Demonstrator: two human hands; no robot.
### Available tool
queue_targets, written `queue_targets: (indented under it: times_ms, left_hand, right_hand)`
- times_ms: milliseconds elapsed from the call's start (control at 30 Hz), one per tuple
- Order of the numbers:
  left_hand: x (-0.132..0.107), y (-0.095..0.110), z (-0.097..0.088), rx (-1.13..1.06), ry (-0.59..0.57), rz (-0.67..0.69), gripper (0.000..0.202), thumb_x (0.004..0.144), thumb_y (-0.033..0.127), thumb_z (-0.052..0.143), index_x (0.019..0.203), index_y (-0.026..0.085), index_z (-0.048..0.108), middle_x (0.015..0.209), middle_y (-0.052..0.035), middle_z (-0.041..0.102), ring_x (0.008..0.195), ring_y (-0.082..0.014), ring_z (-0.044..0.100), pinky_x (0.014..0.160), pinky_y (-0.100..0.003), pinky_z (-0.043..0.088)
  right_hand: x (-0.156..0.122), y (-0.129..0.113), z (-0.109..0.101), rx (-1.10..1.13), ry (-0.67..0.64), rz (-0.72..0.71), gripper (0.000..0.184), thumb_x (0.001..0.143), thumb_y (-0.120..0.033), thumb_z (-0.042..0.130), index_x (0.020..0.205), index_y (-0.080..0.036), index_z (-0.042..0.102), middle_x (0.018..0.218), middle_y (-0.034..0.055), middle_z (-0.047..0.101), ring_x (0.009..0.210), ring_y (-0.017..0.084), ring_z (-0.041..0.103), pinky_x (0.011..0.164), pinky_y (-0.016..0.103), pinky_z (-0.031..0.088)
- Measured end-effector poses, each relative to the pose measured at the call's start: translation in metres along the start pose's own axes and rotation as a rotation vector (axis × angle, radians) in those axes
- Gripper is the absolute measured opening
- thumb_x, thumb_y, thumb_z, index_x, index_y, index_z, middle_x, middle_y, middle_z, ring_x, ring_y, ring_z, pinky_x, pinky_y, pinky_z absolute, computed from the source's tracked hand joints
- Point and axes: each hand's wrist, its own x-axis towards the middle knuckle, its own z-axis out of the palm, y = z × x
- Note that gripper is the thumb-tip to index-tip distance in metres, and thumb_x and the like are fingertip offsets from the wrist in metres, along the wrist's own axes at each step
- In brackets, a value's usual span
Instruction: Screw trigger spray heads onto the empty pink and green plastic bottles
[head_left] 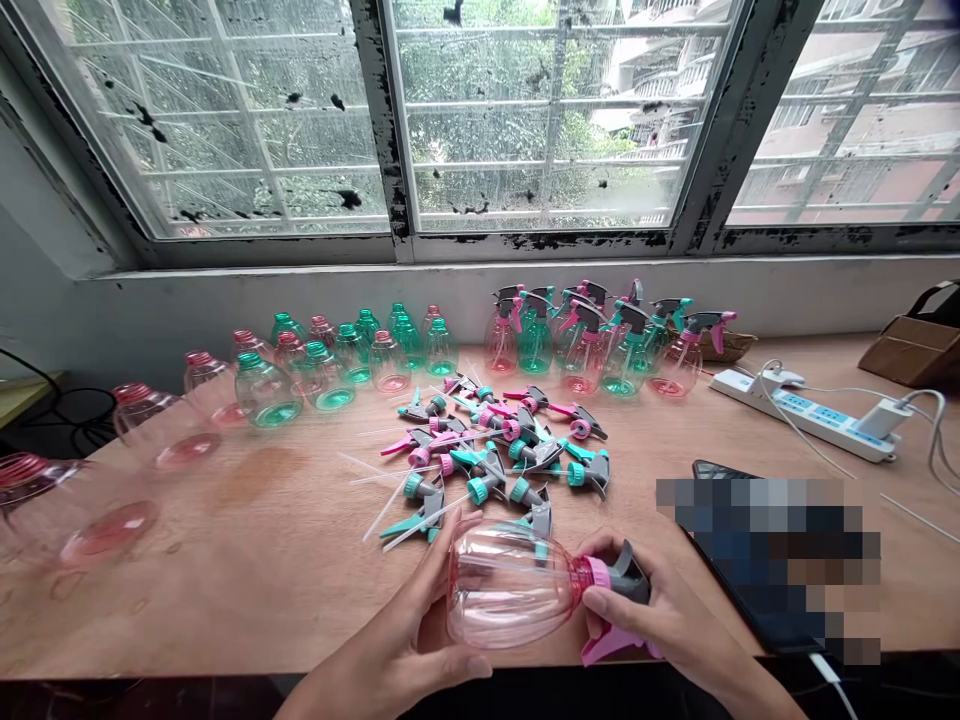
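Note:
A clear pink spray bottle (514, 590) lies sideways between my two hands, above the front edge of the table. My left hand (427, 620) cups its base end, thumb below and fingers behind. At the neck, my right hand (637, 600) grips the pink collar of a grey and pink spray head (626, 580), whose pink trigger points down. The head sits on the bottle's mouth; how tightly, I cannot tell. Just beyond the bottle is a pile of loose spray heads (487, 470), pink, teal and grey, with thin clear tubes.
Several open pink and green bottles (326, 380) stand at the left and back. Bottles with spray heads (589, 350) stand at the back, right of centre. A power strip (806, 415), a phone (739, 560) with a cable, and a brown box (911, 340) are on the right.

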Motion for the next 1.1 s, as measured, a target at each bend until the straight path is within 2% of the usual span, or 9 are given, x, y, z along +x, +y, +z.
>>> queue_targets:
  times_ms: [133, 233, 367, 600, 733, 867, 1000, 1100]
  left_hand:
    - [-0.0023, -0.0023, -0.0011, 0.060, 0.001, 0.039, 0.096, 0.098, 0.036, 0.067, 0.162, 0.046, -0.003, 0.177, 0.0038, -0.002, 0.162, -0.0291, 0.003, 0.131, -0.049, 0.008]
    - [-0.0031, -0.0020, -0.0005, 0.079, 0.003, 0.057, 0.093, 0.100, 0.032, 0.064, 0.161, 0.050, -0.003, 0.176, 0.0069, -0.002, 0.162, -0.0268, 0.002, 0.131, -0.048, 0.006]
    - [-0.0017, 0.0010, 0.0008, 0.025, 0.000, 0.012, 0.102, 0.095, 0.032, 0.072, 0.161, 0.049, -0.003, 0.177, 0.0058, -0.002, 0.162, -0.0263, 0.002, 0.131, -0.046, 0.011]
    - [0.0016, 0.0011, 0.0011, -0.116, 0.014, -0.049, 0.104, 0.090, 0.040, 0.077, 0.163, 0.042, 0.003, 0.177, 0.0025, 0.001, 0.162, -0.0294, 0.006, 0.131, -0.049, 0.011]
    - [0.0022, 0.0028, 0.0019, -0.153, 0.021, -0.047, 0.099, 0.092, 0.042, 0.075, 0.162, 0.045, 0.006, 0.177, 0.0032, 0.003, 0.161, -0.0302, 0.011, 0.131, -0.048, 0.015]
    - [0.0018, 0.0030, 0.0015, -0.077, 0.004, -0.004, 0.098, 0.094, 0.039, 0.072, 0.161, 0.049, 0.001, 0.177, 0.0030, 0.000, 0.159, -0.0324, 0.019, 0.129, -0.050, 0.020]
    - [0.0001, 0.0002, 0.0011, 0.005, 0.007, 0.063, 0.089, 0.101, 0.036, 0.063, 0.160, 0.052, 0.000, 0.177, 0.0038, -0.002, 0.160, -0.0318, 0.016, 0.130, -0.052, 0.017]
    - [-0.0010, -0.0014, 0.0012, 0.000, 0.023, 0.035, 0.097, 0.096, 0.034, 0.070, 0.160, 0.052, 0.000, 0.177, 0.0033, -0.002, 0.161, -0.0327, 0.011, 0.129, -0.053, 0.016]
  right_hand:
    - [-0.0006, -0.0010, 0.0020, 0.060, -0.001, 0.043, 0.040, 0.082, -0.053, 0.083, 0.094, -0.019, 0.066, 0.064, -0.0022, 0.070, 0.055, 0.014, 0.060, 0.050, 0.021, 0.047]
    - [-0.0006, -0.0004, 0.0005, 0.046, -0.015, 0.047, 0.040, 0.083, -0.052, 0.083, 0.096, -0.018, 0.066, 0.066, -0.0012, 0.070, 0.055, 0.013, 0.058, 0.044, 0.018, 0.038]
    - [0.0002, 0.0005, -0.0022, -0.019, -0.025, 0.017, 0.037, 0.085, -0.050, 0.081, 0.098, -0.018, 0.067, 0.068, 0.0002, 0.071, 0.057, 0.012, 0.056, 0.040, 0.018, 0.027]
    - [-0.0005, -0.0013, -0.0007, 0.026, -0.023, 0.009, 0.036, 0.085, -0.049, 0.081, 0.097, -0.018, 0.068, 0.068, -0.0015, 0.070, 0.057, 0.012, 0.056, 0.046, 0.019, 0.036]
    - [-0.0009, 0.0020, -0.0025, 0.003, -0.009, -0.008, 0.035, 0.085, -0.047, 0.082, 0.103, -0.019, 0.069, 0.068, -0.0020, 0.070, 0.056, 0.012, 0.053, 0.045, 0.019, 0.035]
    - [0.0001, 0.0039, -0.0037, 0.020, 0.005, -0.022, 0.031, 0.085, -0.044, 0.082, 0.101, -0.020, 0.070, 0.069, -0.0020, 0.070, 0.062, 0.015, 0.058, 0.057, 0.023, 0.046]
    - [0.0004, 0.0014, -0.0029, 0.037, 0.008, -0.046, 0.027, 0.084, -0.041, 0.083, 0.097, -0.020, 0.073, 0.077, -0.0015, 0.071, 0.071, 0.017, 0.063, 0.067, 0.024, 0.050]
    - [-0.0001, -0.0008, -0.0020, 0.033, 0.012, -0.050, 0.025, 0.083, -0.040, 0.084, 0.096, -0.020, 0.074, 0.078, -0.0017, 0.070, 0.072, 0.017, 0.062, 0.068, 0.024, 0.051]
